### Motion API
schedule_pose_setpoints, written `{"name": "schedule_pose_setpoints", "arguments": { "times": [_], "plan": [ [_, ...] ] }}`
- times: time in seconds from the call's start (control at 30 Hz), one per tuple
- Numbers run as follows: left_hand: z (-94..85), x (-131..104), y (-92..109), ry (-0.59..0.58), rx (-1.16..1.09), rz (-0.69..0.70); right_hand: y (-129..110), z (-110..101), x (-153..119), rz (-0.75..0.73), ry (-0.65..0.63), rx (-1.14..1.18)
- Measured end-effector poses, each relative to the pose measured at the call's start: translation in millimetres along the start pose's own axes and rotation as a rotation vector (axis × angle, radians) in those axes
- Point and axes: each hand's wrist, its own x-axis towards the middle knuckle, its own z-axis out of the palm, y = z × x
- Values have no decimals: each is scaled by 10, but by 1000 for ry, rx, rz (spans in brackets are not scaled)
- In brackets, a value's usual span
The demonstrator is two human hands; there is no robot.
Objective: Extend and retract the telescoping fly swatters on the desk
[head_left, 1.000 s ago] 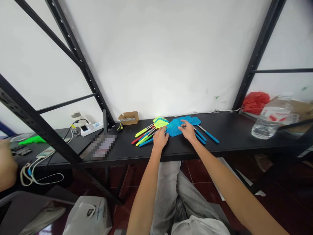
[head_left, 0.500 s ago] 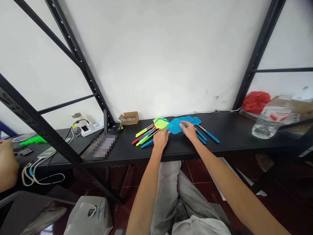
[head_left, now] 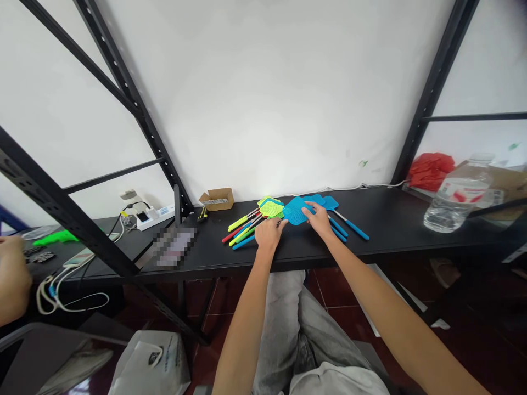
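Note:
A blue fly swatter (head_left: 295,212) lies across the middle of the black table, its handle pointing left. My left hand (head_left: 268,233) is closed on its shaft, just left of the mesh head. The fingers of my right hand (head_left: 319,218) grip the right edge of that head. To the left is a fanned pile of swatters with a yellow-green head (head_left: 272,208) on top and yellow, red, green and blue handles. More blue swatters (head_left: 330,203) overlap at the right, their handles pointing down-right.
An open cardboard box (head_left: 217,199) and a yellow-black tool (head_left: 202,214) are at the back left, near a power strip (head_left: 155,217). On the right stand a large clear bottle (head_left: 459,195) and a red bag (head_left: 431,170). Another person's hand (head_left: 12,280) shows at the far left.
The blue swatter's handle end has shifted slightly left, and my left hand has moved a little left with its grip tighter on the shaft. My right hand is nearly still.

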Motion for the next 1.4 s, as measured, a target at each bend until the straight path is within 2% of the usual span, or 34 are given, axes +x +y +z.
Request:
{"name": "schedule_pose_setpoints", "arguments": {
  "times": [0.17, 0.37, 0.67, 1.0, 1.4],
  "plan": [
    [13, -6, -5, -24, -62, 107, 21, 6, 13, -8, 9, 3],
    [6, -5, 5, -43, -62, 97, 48, -14, 16, -6, 40, 15],
    [37, 3, -15, -28, -99, 104, 34, -11, 10, -16, 14, -40],
    [36, 2, -30, -35, -109, 97, 56, -17, 10, 3, -40, 3],
    [45, -4, -38, -12, -147, 153, 118, -21, 42, 21, -79, 87]
  ]
}}
